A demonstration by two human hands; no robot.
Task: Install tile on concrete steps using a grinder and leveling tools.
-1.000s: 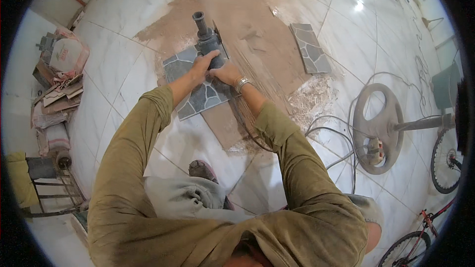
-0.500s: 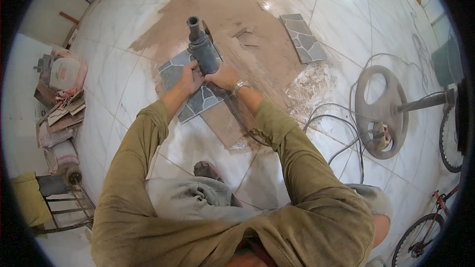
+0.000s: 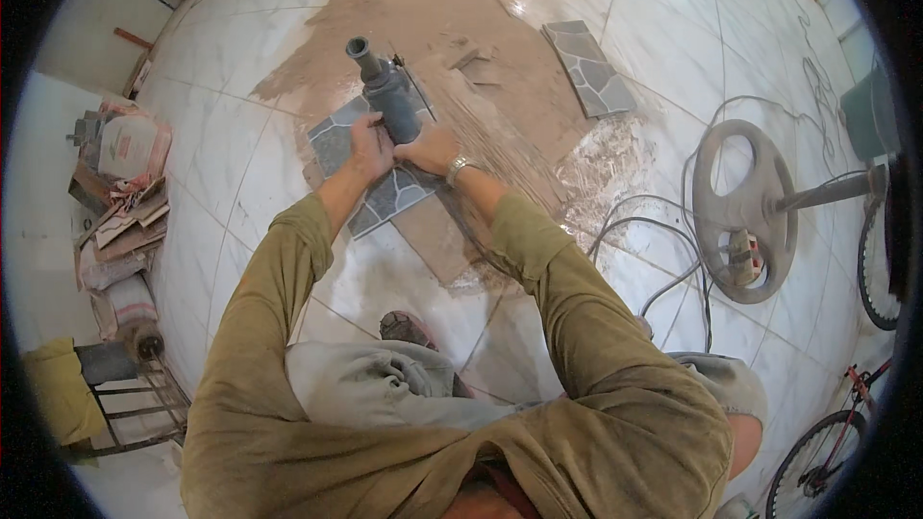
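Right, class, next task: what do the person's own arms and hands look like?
The sleeves are olive green, creased and bunched up on the forearms. The left hand and right hand wear no gloves. A silvery watch circles the right wrist.

Much Was Hidden or Cut Off

The rear of the power tool (image 3: 388, 104) was covered by the left hand (image 3: 370, 146) and the right hand (image 3: 428, 148), and the tile (image 3: 332, 142) beneath was partly hidden by all three. The shoe (image 3: 409, 330) was half covered by the trouser leg (image 3: 361, 386). The red bicycle (image 3: 859, 386) and the green bin (image 3: 863, 120) were cut off at the picture's dark rim. The print on the pale container (image 3: 129, 146) could not be made out.
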